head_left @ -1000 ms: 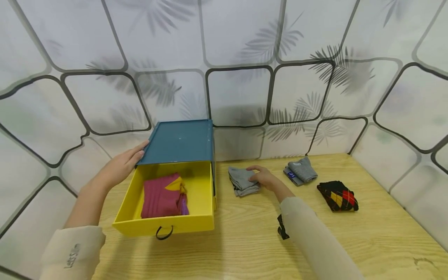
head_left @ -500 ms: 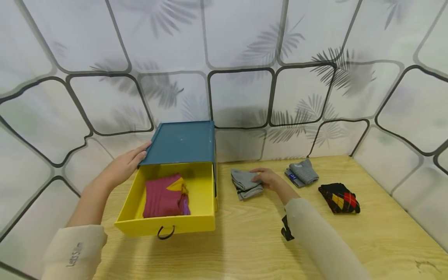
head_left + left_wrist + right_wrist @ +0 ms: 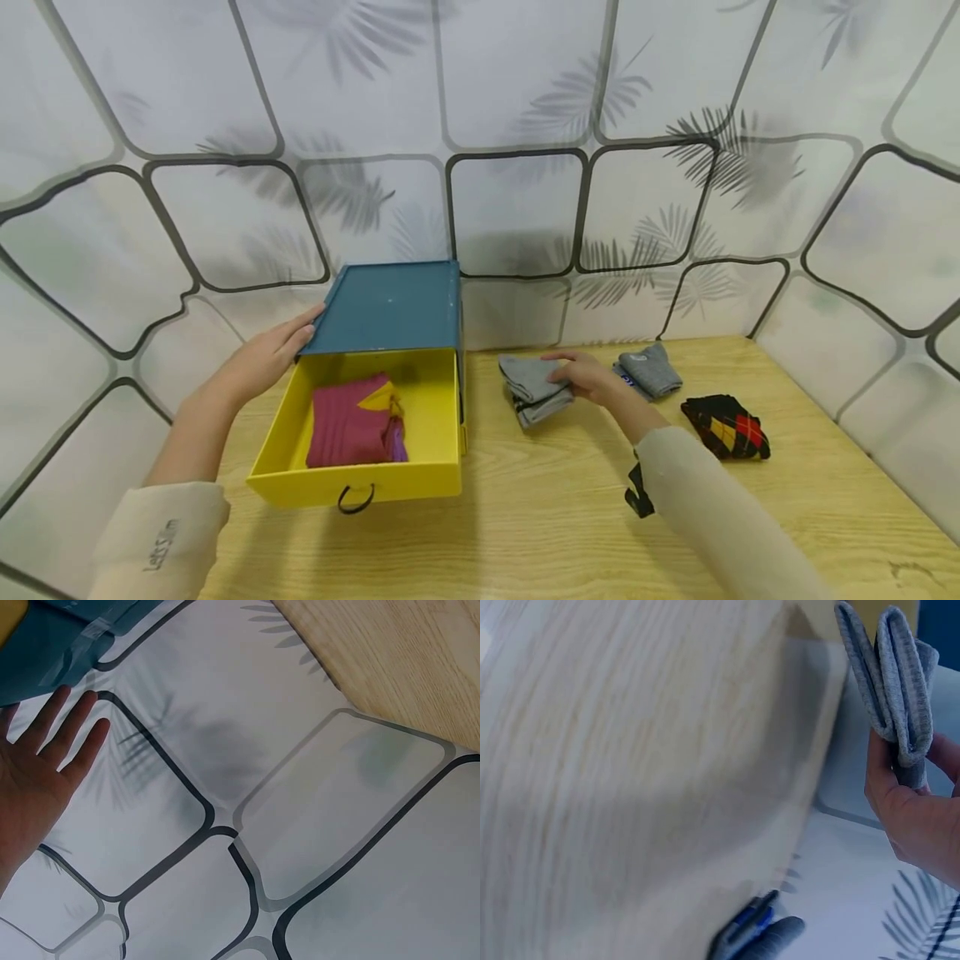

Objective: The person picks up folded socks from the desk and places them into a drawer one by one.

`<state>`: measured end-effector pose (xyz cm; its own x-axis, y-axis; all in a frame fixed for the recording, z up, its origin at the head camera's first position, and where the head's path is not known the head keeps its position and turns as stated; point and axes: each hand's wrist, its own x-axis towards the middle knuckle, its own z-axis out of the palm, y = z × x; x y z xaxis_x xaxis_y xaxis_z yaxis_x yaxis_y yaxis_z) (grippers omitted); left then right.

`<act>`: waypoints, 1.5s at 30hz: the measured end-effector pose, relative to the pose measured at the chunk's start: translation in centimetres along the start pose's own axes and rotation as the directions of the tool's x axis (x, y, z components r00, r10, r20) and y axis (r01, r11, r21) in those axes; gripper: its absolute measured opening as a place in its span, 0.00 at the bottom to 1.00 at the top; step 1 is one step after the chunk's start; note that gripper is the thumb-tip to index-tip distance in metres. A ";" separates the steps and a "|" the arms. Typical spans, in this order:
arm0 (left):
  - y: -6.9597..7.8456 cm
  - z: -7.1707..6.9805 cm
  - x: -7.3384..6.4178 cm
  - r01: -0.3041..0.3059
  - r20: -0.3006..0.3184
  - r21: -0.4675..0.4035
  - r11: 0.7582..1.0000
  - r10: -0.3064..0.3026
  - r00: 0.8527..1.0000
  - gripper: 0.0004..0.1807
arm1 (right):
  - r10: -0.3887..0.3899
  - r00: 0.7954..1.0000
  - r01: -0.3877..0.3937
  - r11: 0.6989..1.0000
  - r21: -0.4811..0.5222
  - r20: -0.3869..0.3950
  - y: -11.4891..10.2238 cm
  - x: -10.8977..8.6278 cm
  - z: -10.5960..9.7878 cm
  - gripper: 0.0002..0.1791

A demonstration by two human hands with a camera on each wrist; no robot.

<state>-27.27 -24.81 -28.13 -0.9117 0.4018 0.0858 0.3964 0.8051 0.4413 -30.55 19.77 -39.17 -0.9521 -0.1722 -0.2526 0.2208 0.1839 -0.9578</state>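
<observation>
The right hand (image 3: 588, 377) pinches a folded bundle of soft grey socks (image 3: 531, 380) between its thumb and fingers. Half a second ago the bundle sat a bit more to the left; now it has shifted right and looks lifted off the pale yellow wooden desk (image 3: 540, 525). So the picking up seems to have begun, but the bundle is still outside the drawer. The left hand (image 3: 258, 360) has its fingers out straight and touches the left edge of a blue box with a flat top (image 3: 386, 308). The box's yellow drawer with a black loop handle (image 3: 412, 481) is pulled out, and folded dark pink cloth (image 3: 348, 421) lies inside. Farther right are folded grey socks with a blue label (image 3: 652, 371), then folded black socks with red and yellow diamonds (image 3: 726, 427).
</observation>
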 end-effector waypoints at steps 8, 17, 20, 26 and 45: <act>0.0 0.0 0.3 0.004 0.008 0.006 1.000 -0.004 1.000 0.31 | -0.027 0.998 0.028 1.000 -0.006 0.061 -1.2 -1.5 -0.5 0.27; 0.0 0.1 0.1 -0.003 0.006 -0.004 1.000 0.003 1.000 0.31 | -0.048 0.993 0.050 0.999 -0.014 0.108 -2.6 -3.3 -0.3 0.27; 0.0 0.1 0.0 -0.005 0.004 -0.005 1.000 0.005 1.000 0.31 | -0.042 0.994 0.045 0.999 -0.028 0.106 -3.0 -3.7 -0.1 0.28; 0.1 0.1 -0.1 -0.008 -0.003 -0.005 1.000 0.008 1.000 0.30 | -0.059 0.991 0.064 0.997 -0.040 0.116 -4.2 -4.9 0.1 0.28; 0.0 0.1 0.1 0.018 0.003 -0.026 1.000 -0.018 1.000 0.31 | -0.113 0.980 0.125 0.990 -0.063 0.164 -8.2 -8.1 0.1 0.28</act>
<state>-27.32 -24.75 -28.17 -0.9184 0.3884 0.0753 0.3768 0.8008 0.4655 -24.61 19.56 -29.32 -0.9235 -0.3479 -0.1616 0.0863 0.2221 -0.9712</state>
